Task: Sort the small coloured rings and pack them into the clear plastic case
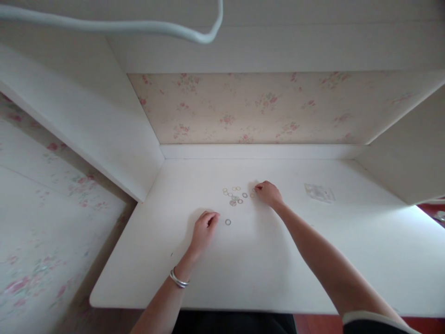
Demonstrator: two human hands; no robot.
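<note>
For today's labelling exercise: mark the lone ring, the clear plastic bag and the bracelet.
lone ring [228, 222]: head view, on the ring's band.
clear plastic bag [319, 192]: head view, middle of the bag.
bracelet [178, 279]: head view, band on the left wrist.

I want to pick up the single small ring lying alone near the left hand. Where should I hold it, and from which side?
Pinch the lone ring across its thin rim, coming from above. It lies flat on the white desk, apart from the cluster of rings, so probably only fingertips get under its edge. The left hand is nearest.
</note>
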